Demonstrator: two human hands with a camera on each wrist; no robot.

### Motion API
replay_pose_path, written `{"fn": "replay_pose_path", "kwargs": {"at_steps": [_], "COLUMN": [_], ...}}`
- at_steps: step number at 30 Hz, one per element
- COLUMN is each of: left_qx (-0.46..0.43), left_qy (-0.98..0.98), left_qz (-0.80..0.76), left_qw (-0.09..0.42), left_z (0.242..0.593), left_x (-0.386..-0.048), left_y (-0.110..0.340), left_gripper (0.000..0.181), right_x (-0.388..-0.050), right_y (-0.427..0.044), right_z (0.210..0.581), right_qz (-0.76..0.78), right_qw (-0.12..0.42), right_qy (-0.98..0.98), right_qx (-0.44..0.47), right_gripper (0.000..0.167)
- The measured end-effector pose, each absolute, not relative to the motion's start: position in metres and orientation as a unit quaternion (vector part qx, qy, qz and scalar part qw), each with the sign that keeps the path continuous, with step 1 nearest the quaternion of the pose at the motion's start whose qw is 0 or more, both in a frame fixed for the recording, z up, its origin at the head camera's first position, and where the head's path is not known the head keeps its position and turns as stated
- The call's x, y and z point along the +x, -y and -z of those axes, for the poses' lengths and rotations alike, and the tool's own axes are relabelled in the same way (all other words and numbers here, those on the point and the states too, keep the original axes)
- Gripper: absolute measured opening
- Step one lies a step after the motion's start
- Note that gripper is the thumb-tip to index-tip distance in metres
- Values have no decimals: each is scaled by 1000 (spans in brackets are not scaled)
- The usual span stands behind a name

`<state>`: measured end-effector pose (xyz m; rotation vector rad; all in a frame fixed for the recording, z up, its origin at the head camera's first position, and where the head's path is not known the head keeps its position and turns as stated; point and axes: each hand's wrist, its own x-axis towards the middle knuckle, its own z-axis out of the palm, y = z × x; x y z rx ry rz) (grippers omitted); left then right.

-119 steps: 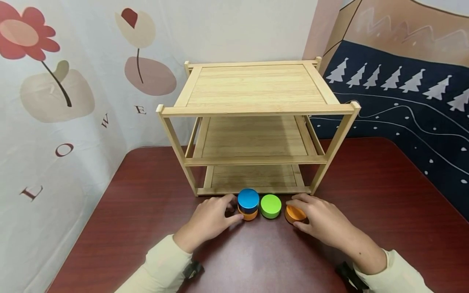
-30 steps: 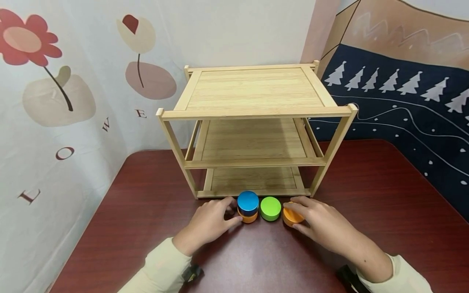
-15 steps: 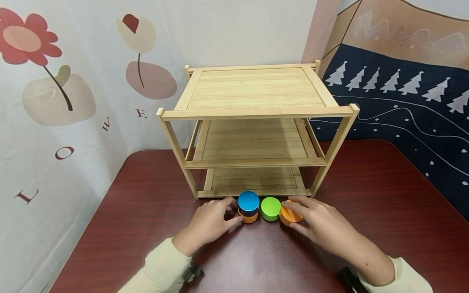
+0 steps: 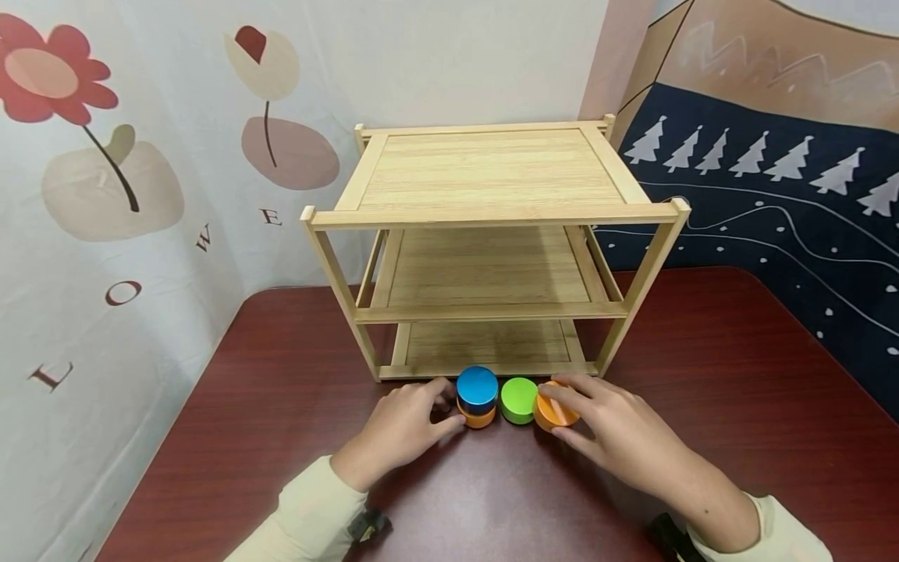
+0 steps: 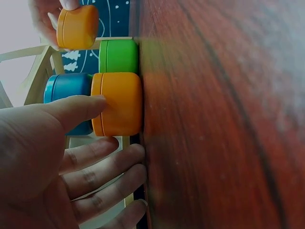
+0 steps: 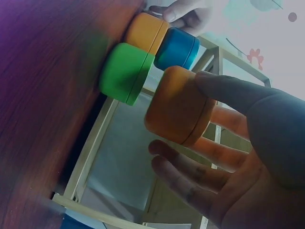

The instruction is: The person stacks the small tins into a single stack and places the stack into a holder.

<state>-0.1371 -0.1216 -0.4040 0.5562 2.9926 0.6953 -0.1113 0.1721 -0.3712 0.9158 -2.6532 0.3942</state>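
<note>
Orange jar (image 4: 554, 409), right hand (image 4: 612, 421) pinching, gap beneath; shelf edge (image 4: 421, 372) near; left hand (image 4: 399, 424) spread.

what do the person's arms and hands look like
The left hand and right hand are bare, with no gloves or rings visible. Pale cream sleeves are worn on both arms, with a small black object beside each.

Four capital letters could be read on the pale wall covering (image 4: 161, 351) at the left of the head view: L (image 4: 51, 378), O (image 4: 122, 293), W (image 4: 203, 238) and E (image 4: 270, 217). They were printed in dark reddish brown, set apart from one another, and climbed in a slanting line from lower left to upper right. L and O looked larger than W and E; L was visibly tilted.
</note>
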Motion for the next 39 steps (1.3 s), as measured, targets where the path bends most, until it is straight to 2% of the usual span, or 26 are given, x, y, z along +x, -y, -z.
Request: {"fn": "replay_pose_path", "kwargs": {"at_steps": [17,33,39], "left_qx": [185,185,184], "left_qy": [-956,-957,-957], "left_qz": [-228,-224,-225], "left_qw": [1,-8,-3], "left_z": [406,406,405], "left_x": [-135,-136,-135], "left_y": [122,123,122], "left_gripper": [28,26,28], "right_x": [-109,-113,-115], "right_y": [-168,-155,-153], "right_z": [367,356,354], "right_qz": [-170,-185,-185], "right_qw": [188,179,192], "right_qy": [910,905,896], "right_qx": [328,338,356], "right_gripper": [50,52,52]}}
